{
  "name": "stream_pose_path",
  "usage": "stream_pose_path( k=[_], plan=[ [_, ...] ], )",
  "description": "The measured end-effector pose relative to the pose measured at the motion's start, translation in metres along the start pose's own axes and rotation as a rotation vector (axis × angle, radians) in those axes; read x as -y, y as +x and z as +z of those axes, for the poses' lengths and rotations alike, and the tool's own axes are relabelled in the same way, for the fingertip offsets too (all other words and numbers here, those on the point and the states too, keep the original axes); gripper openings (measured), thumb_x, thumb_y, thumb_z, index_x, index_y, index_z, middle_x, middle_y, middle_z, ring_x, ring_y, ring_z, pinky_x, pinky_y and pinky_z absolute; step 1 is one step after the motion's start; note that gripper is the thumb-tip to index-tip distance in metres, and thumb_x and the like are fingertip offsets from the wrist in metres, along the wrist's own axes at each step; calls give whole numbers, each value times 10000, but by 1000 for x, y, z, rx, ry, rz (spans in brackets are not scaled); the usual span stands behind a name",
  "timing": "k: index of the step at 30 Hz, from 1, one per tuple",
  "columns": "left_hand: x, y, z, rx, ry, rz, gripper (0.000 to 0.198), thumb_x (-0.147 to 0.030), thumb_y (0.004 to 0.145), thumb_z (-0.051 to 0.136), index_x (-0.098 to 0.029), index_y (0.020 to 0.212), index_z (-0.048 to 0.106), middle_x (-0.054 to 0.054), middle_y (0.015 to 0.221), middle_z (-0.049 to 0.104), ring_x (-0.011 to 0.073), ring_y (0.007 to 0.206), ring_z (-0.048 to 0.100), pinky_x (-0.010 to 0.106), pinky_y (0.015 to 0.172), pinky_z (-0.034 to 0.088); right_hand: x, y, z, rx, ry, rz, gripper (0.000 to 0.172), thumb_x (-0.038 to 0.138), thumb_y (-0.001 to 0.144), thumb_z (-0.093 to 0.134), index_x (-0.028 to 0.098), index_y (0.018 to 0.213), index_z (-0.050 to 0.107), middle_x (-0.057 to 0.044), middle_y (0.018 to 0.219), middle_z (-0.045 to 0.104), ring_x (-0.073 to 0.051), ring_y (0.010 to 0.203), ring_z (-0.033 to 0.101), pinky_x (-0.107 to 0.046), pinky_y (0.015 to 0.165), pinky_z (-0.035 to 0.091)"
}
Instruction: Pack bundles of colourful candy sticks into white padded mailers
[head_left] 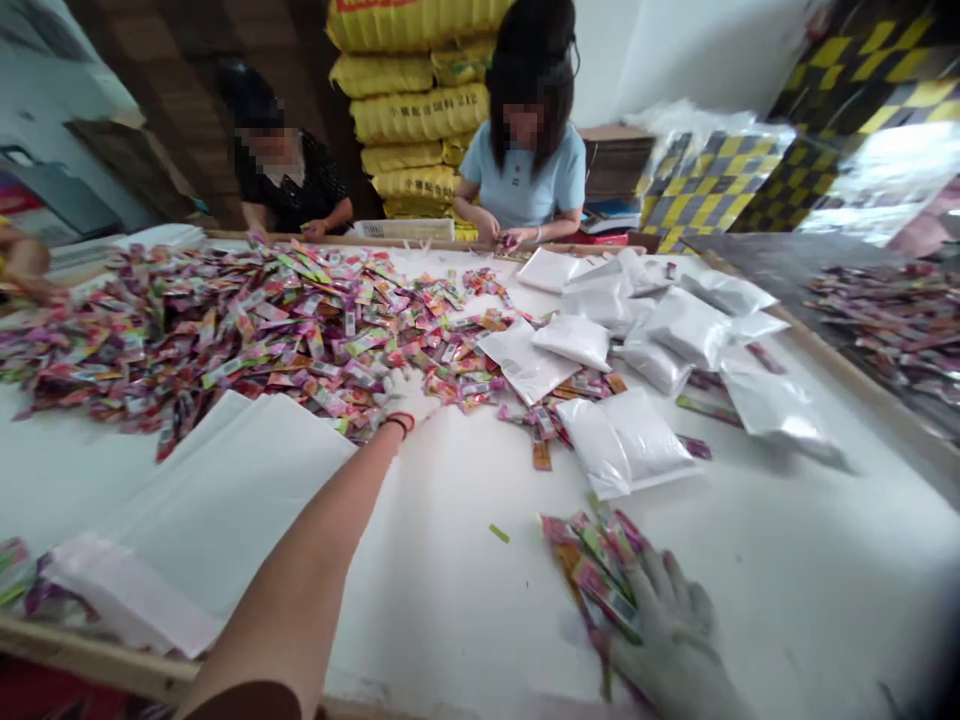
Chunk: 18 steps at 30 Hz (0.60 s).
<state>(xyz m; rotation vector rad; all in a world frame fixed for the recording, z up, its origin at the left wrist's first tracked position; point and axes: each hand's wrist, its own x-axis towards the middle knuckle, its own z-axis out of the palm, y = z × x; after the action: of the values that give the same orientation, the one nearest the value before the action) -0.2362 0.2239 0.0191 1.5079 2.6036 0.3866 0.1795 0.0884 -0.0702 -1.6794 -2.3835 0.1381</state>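
My left hand (pixel 409 393), in a white glove with a red band at the wrist, reaches out to the near edge of a big heap of colourful small packets (pixel 262 330). Its fingers look stretched out over the packets, slightly blurred. At the lower right, my right hand (pixel 671 625), also gloved, has a bunch of long narrow packets (pixel 596 570) between its thumb and fingers, low over the white table (pixel 450 560). Its thumb is mostly hidden. Beyond it lies a filled white plastic bag (pixel 630 445).
Several filled white bags (pixel 686 325) lie at the right, with packets among them. Flat white bags (pixel 232 500) are stacked at the left. Two people (pixel 525 150) sit across the table; another person's arm (pixel 26 265) shows far left. A wooden rim (pixel 847 350) edges the table.
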Motion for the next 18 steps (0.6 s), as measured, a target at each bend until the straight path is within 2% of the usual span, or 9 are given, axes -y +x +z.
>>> stream_pose_path(
  k=[2, 5, 6, 8, 11, 14, 16, 18],
  plan=[
    [-22, -36, 24, 9, 22, 89, 592, -478, 703, 629, -149, 1173, 481, 146, 1249, 416, 318, 1156, 348, 385, 896, 362, 24, 16, 5, -49, -6, -23, 729, 444, 639, 613, 156, 1293, 469, -199, 1340, 458, -426, 1269, 339, -613, 985, 272],
    [-55, -99, 51, 11, -28, 341, 418, -392, 727, 608, -199, 1093, 552, 110, 1194, 481, 273, 1058, 452, 371, 881, 380, 54, 52, 12, -122, 167, -75, 743, 391, 642, 624, 102, 1298, 427, -214, 1263, 515, -371, 1212, 422, -541, 998, 307],
    [-65, -117, 55, 26, -89, 402, 347, -339, 742, 590, -202, 1060, 567, 96, 1139, 520, 247, 1008, 487, 348, 859, 397, 62, 64, 12, -135, 252, -82, 727, 352, 630, 627, 92, 1281, 433, -211, 1213, 547, -353, 1167, 466, -514, 981, 342],
    [-82, -144, 54, 97, -265, 423, 266, -318, 781, 550, -193, 1015, 580, 69, 966, 591, 194, 851, 543, 297, 767, 434, 76, 85, 7, -127, 455, -74, 659, 275, 617, 607, 111, 1238, 462, -174, 1116, 600, -311, 1059, 540, -462, 916, 419],
    [-100, -159, 25, 164, -568, 422, 275, -354, 845, 481, -184, 1040, 575, 40, 845, 624, 155, 744, 566, 255, 705, 455, 88, 107, -20, -60, 821, -50, 479, 213, 634, 543, 187, 1112, 538, -66, 990, 654, -234, 914, 595, -387, 825, 482],
    [-101, -160, -19, 179, -781, 595, 323, -357, 875, 442, -188, 1120, 567, 47, 955, 640, 158, 876, 584, 252, 804, 456, 79, 113, -61, 7, 1032, -1, 328, 204, 648, 524, 174, 968, 587, -28, 874, 666, -196, 801, 609, -330, 738, 505],
    [-90, -165, -41, 235, -696, 754, 362, -395, 827, 520, -199, 1124, 589, 57, 1040, 626, 197, 1002, 557, 297, 896, 431, 59, 107, -86, 81, 1008, 3, 300, 238, 668, 552, 163, 955, 596, -29, 840, 668, -188, 753, 609, -305, 678, 507],
    [-69, -177, -52, 322, -428, 850, 530, -475, 685, 658, -215, 1143, 596, 84, 1141, 588, 293, 1145, 473, 426, 989, 362, 32, 94, -104, 179, 851, -3, 415, 285, 650, 616, 168, 1047, 582, -34, 866, 673, -193, 742, 614, -299, 645, 507]
  ],
)
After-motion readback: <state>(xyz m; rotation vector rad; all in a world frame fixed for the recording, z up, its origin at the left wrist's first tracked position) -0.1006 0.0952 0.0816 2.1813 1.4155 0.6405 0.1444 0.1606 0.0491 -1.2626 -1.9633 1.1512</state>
